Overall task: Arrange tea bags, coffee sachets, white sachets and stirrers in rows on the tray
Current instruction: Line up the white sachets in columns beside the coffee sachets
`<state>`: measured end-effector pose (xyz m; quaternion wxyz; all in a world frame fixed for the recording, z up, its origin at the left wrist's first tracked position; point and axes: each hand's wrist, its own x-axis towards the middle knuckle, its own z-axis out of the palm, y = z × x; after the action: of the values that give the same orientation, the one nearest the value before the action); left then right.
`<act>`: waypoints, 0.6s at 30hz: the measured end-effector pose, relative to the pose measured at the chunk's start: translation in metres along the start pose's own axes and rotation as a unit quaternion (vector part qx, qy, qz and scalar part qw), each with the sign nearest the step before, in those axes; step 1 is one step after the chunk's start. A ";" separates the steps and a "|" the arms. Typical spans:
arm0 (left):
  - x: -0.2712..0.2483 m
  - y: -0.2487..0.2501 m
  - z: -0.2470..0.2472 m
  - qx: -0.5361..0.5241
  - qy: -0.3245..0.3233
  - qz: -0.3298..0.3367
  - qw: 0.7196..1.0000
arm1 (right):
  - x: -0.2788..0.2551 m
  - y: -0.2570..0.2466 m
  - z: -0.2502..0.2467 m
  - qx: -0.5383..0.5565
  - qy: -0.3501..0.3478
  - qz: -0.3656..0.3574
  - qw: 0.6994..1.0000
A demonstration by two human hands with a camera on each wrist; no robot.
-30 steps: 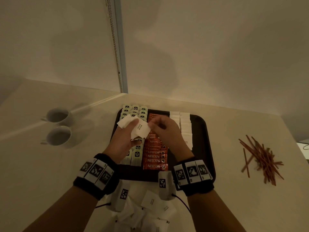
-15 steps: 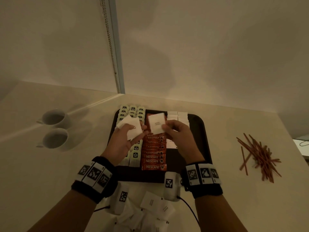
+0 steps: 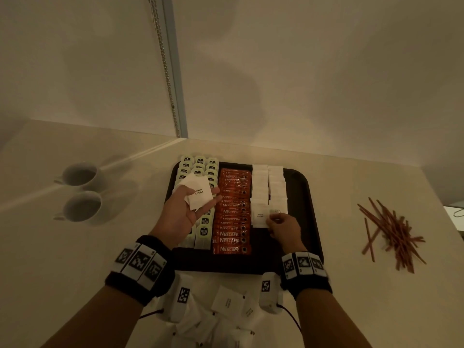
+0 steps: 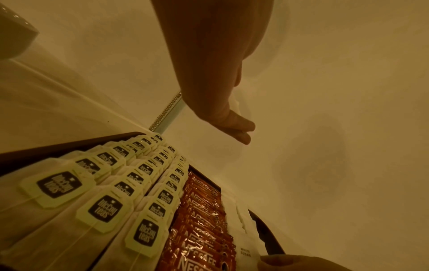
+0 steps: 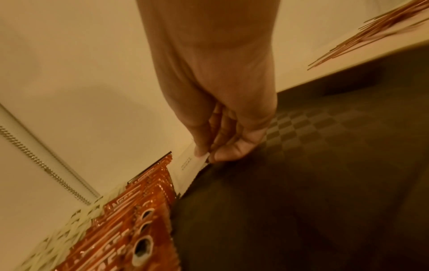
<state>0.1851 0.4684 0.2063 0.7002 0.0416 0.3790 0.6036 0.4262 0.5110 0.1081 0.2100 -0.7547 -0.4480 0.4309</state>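
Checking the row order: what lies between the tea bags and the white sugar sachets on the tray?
The head view shows a column of red Nescafe coffee sachets lying between the tea bags and the white sugar sachets on the tray.

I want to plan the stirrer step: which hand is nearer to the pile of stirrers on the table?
The right hand. It is on the tray, pinching a white sachet, with the stirrers off to its right. The left hand is above the tea bags, farther away.
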 end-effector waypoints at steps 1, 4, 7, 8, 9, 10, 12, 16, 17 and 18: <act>0.000 0.000 0.000 -0.003 0.001 0.000 1.000 | 0.001 0.000 0.002 -0.009 0.003 0.000 1.000; 0.001 -0.001 0.000 -0.011 -0.001 0.003 1.000 | 0.006 0.000 0.006 -0.033 0.023 -0.010 0.999; 0.000 0.000 -0.001 -0.018 -0.005 0.001 1.000 | 0.008 0.000 0.009 -0.074 0.048 -0.033 0.996; -0.001 0.000 0.000 -0.017 -0.003 -0.002 1.000 | 0.008 0.000 0.010 -0.096 0.054 -0.046 0.993; -0.001 0.000 0.000 -0.015 -0.001 -0.004 1.000 | 0.007 0.000 0.011 -0.115 0.060 -0.056 0.990; -0.001 0.000 0.000 -0.013 -0.001 -0.006 1.000 | 0.007 -0.001 0.011 -0.128 0.065 -0.065 0.988; -0.001 0.000 0.000 -0.003 -0.001 -0.007 1.000 | 0.007 -0.002 0.012 -0.149 0.067 -0.072 0.984; -0.002 0.001 0.004 0.040 -0.002 0.000 0.999 | -0.001 -0.015 0.010 -0.183 0.065 -0.110 0.975; -0.003 0.001 0.005 0.052 -0.001 0.004 0.999 | -0.005 -0.023 0.009 -0.166 0.060 -0.142 0.974; -0.003 0.001 0.006 0.071 0.004 0.011 0.997 | -0.012 -0.034 0.010 -0.130 0.048 -0.177 0.974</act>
<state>0.1880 0.4686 0.2122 0.6873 0.0927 0.4232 0.5830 0.3983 0.5177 0.1326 0.2047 -0.7038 -0.6163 0.2880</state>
